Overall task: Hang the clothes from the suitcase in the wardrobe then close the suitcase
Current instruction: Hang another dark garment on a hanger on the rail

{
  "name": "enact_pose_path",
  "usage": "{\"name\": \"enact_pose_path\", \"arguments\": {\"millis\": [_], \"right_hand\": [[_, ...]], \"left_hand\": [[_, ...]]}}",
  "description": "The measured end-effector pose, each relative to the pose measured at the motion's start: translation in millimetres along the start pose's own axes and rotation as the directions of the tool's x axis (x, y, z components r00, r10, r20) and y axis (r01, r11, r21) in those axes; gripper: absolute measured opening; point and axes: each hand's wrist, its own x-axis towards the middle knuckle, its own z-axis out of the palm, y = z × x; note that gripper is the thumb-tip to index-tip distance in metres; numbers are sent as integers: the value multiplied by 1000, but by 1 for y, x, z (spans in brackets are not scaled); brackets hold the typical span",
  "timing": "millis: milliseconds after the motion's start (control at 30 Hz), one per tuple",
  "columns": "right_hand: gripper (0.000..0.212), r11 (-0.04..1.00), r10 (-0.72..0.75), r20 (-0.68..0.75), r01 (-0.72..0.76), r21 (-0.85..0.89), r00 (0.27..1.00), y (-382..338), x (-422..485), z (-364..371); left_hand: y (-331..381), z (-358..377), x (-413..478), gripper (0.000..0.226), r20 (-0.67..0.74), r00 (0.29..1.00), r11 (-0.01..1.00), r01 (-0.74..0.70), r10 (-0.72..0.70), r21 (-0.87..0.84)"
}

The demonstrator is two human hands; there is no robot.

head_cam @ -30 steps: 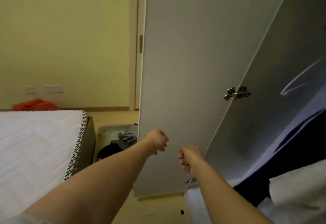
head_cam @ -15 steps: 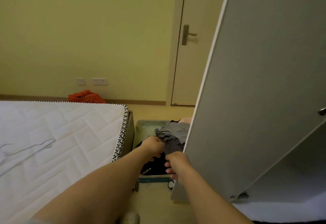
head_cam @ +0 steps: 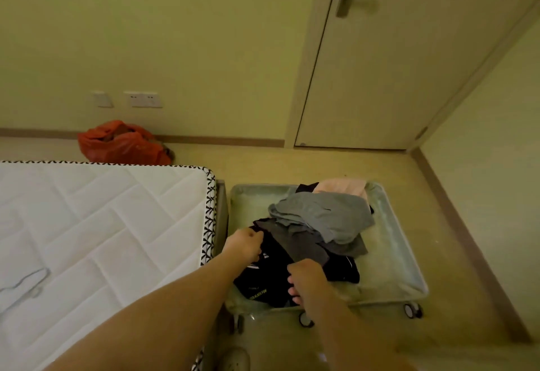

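Head | left hand [head_cam: 244, 244], right hand [head_cam: 306, 280] grip black garment [head_cam: 274, 259] | yellow lettering [head_cam: 258, 295] unreadable

Pale green suitcase [head_cam: 391, 253] lay open and flat on the floor [head_cam: 292, 166], black printed garment [head_cam: 271, 277] at its near left, dark grey piece [head_cam: 295, 242] draped over that, light grey top [head_cam: 324, 215] crumpled highest, pink item [head_cam: 344, 186] at the far edge.

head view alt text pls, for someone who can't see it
Seen from above, a person's left hand and right hand grip a dark garment in an open suitcase on the floor, next to a pile of grey clothes and something pink. A bare white mattress lies to the left, and a closed door stands behind.
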Motion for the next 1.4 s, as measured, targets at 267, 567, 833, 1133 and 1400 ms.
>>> {"name": "enact_pose_path", "arguments": {"millis": [267,567,833,1133,1400], "right_hand": [[12,990,85,27,-81,-114,996,0,136,49],[20,961,127,90,-100,-259,988,49,311,106],[7,944,148,93,-113,-309,985,126,441,132],[24,961,227,68,-213,-174,971,180,522,161],[17,967,253,126,-246,-69,959,171,521,163]], "left_hand": [[-35,-5,137,30,76,987,989,136,-140,53],[-118,56,289,18,129,967,973,205,-218,107],[-224,155,405,19,73,930,932,362,-361,-2],[-265,201,473,79,132,806,664,557,-577,-499],[-260,202,472,52,207,817,696,569,-538,-439]]}}
